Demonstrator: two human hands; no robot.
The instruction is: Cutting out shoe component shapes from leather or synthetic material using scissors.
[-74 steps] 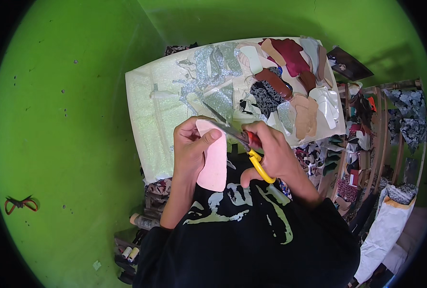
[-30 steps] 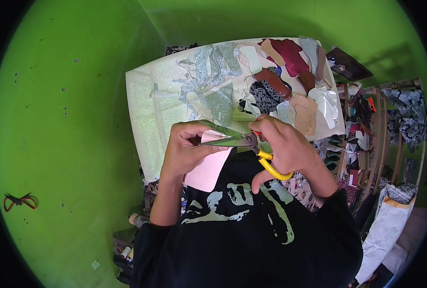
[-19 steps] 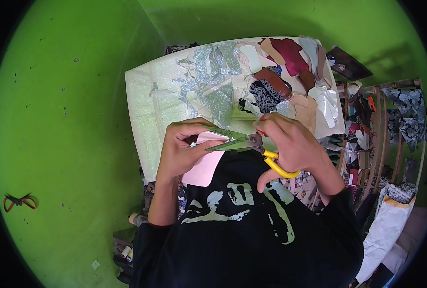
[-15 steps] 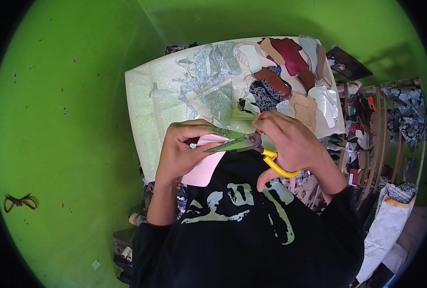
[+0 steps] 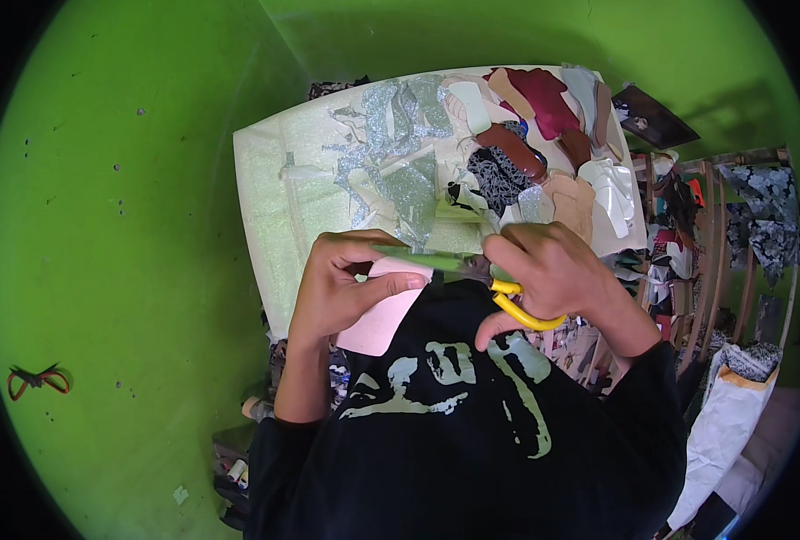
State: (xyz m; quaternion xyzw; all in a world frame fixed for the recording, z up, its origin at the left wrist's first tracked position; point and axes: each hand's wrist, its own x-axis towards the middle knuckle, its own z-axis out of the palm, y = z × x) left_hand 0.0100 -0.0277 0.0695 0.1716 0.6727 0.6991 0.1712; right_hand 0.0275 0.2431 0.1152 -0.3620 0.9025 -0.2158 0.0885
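Note:
My left hand (image 5: 332, 283) pinches a pale pink piece of sheet material (image 5: 371, 326) between thumb and fingers, its lower part hanging free. My right hand (image 5: 557, 270) grips a pair of scissors (image 5: 528, 319) with a yellow handle loop. The blades point left and lie close together along the top edge of the pink piece, near my left fingertips. The left fingers partly hide the blade tips. Both hands are held in front of my dark shirt, at the near edge of the table.
Beyond my hands stands a pale-topped table (image 5: 269, 216) strewn with glittery scraps and cut pieces. A maroon piece (image 5: 544, 99) and a brown piece (image 5: 512, 151) lie at its far right. At right is a wooden rack (image 5: 710, 243) with scraps; a green wall (image 5: 130, 270) rises at left.
The scissor blades have gone from spread around the pink piece to nearly together. My right hand has closed and shifted slightly down; the pink piece has tilted a little.

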